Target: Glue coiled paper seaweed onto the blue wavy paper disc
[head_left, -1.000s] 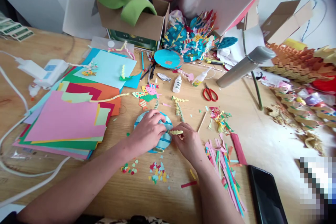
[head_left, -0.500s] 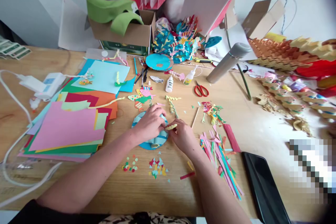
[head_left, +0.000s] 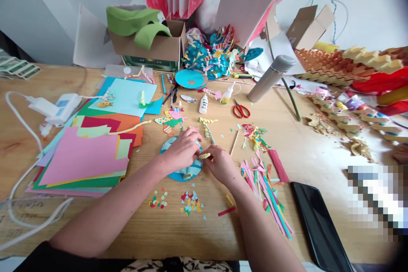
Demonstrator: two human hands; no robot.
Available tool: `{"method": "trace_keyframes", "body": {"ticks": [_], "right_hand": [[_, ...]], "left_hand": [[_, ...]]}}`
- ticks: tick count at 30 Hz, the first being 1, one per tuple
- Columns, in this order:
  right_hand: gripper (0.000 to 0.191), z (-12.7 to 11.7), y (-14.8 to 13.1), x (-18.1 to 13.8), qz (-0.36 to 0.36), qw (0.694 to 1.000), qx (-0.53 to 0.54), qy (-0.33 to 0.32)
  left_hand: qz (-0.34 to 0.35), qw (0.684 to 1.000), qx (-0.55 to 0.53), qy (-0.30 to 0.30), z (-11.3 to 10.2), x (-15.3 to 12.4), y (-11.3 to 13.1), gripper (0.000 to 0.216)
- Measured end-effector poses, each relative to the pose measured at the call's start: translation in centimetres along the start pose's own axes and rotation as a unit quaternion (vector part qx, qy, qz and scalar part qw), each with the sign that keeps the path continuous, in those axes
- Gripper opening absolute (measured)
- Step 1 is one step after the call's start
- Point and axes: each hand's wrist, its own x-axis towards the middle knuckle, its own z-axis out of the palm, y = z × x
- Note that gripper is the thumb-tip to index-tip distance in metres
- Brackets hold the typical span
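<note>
A round blue paper disc (head_left: 174, 175) with pale blue strips lies on the table, partly covered by my left hand (head_left: 184, 148). That hand rests over the disc with its fingers bent down; the fingertips are hidden, so what they pinch does not show. At the disc's right edge my right hand (head_left: 219, 162) is closed on a pale yellow twisted paper strip (head_left: 204, 156), one end of which sticks out toward my left fingers. Behind the hands lie another yellow-green twisted strip (head_left: 208, 126) and several patterned paper fish (head_left: 170, 120).
Coloured paper sheets (head_left: 84, 157) are stacked at left. Paper dots (head_left: 157, 199) and small triangles (head_left: 191, 203) lie in front. At right are paper strips (head_left: 266, 195), a black phone (head_left: 320, 225) and red scissors (head_left: 241, 110). Glue bottles (head_left: 204, 104) and a steel flask (head_left: 270, 78) stand behind.
The yellow twisted strip has turned slightly in my fingers. Both hands stay at the disc, and the whole view has shifted a little.
</note>
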Motion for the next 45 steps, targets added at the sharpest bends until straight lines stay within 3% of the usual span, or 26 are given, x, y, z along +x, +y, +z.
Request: {"method": "trace_keyframes", "body": {"ticks": [19, 30, 45], "right_hand": [[0.013, -0.59, -0.64, 0.45, 0.036, 0.999, -0.002, -0.021], [0.018, 0.08, -0.22, 0.37, -0.006, 0.999, -0.04, -0.006], [0.022, -0.09, -0.92, 0.73, -0.008, 0.995, -0.095, -0.019]], "left_hand": [[0.005, 1.0, -0.003, 0.004, 0.2, 0.01, -0.17, 0.012], [0.009, 1.0, 0.003, 0.009, 0.22, 0.06, -0.04, 0.012], [0.005, 1.0, 0.0, 0.001, 0.34, 0.38, 0.22, 0.019]]}}
